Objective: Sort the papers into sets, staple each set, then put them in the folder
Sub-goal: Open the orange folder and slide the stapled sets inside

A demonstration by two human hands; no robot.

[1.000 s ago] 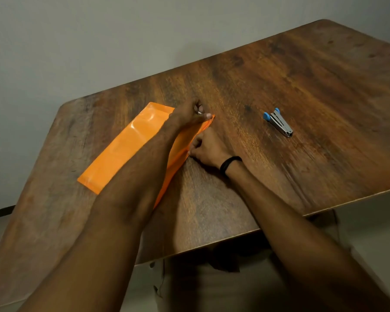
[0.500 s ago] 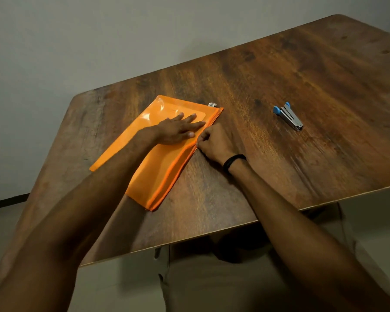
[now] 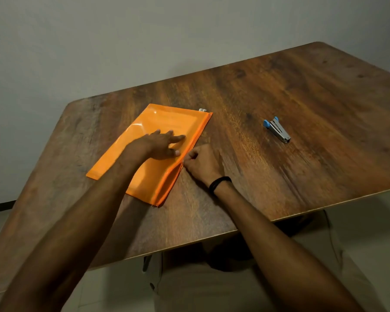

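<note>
1. Bottom of frame: the person's lap in light trousers [image 3: 212, 289], partly under the near edge of the table [image 3: 279, 176], which is dark wood grain.
2. Both bare forearms reach up from the lower corners towards centre frame. There is a black wristband [image 3: 220, 183] on the right wrist.
3. Right hand [image 3: 202, 163], just right of centre: fingers curled in, fingertips pinching the folder's zip edge about halfway along (what exactly sits between the fingertips is too small to tell). The heel of the hand is on the wood.
4. Left hand [image 3: 160, 145], just left of the right hand and nearly touching it: fingers straight and spread, palm down, pressing flat on top of the folder.
5. Folder [image 3: 153, 181]: orange, glossy plastic, lying flat on the table at centre-left of the frame, angled, with its zip edge along the right side. The near end of that edge gapes slightly. Small pale zip tab [image 3: 202, 109] at the far right corner.
6. Faint print of the papers [image 3: 171, 121] shows through the cover near the far end, so they are inside the folder.
7. Stapler [image 3: 277, 129]: small, metal with blue ends, lying on the table at right of centre, well apart from the folder and both hands.
8. Top of frame: plain grey wall [image 3: 122, 41] behind the table.
</note>
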